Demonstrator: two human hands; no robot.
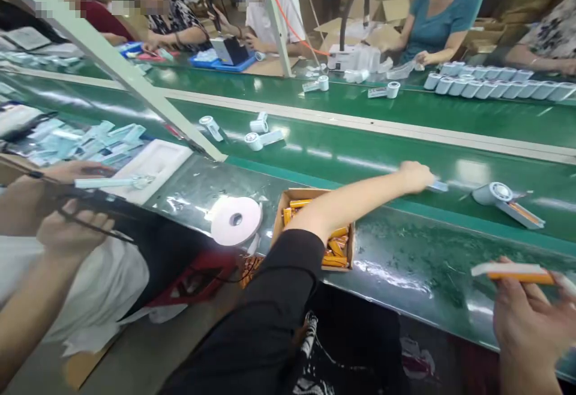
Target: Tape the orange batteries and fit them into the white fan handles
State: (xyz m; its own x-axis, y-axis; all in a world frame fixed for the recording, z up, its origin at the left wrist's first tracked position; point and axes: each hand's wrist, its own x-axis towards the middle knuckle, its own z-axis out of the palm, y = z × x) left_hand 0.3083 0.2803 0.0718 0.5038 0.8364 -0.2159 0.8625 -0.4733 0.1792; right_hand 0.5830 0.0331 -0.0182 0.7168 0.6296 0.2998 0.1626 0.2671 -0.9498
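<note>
My left hand [414,177], at the end of a black sleeve, stretches over the green conveyor belt. Its fingers are closed on a pale blue plastic piece [437,185], of which just the end shows. To its right on the belt lies a pale blue housing with a round head [492,192] and an open handle with something orange inside. My right hand [531,317], at the right edge, pinches an orange battery [522,276] with a white strip [508,268] along it. Under my left forearm stands a cardboard box [351,251] of orange batteries [335,258].
A roll of white tape [220,227] lies left of the box. More round-headed housings [254,141] lie on the belt. At left, a co-worker's hands [74,227] are near a white tray [168,158] and pale blue parts. A slanted metal post [135,92] meets the bench edge. Co-workers sit opposite.
</note>
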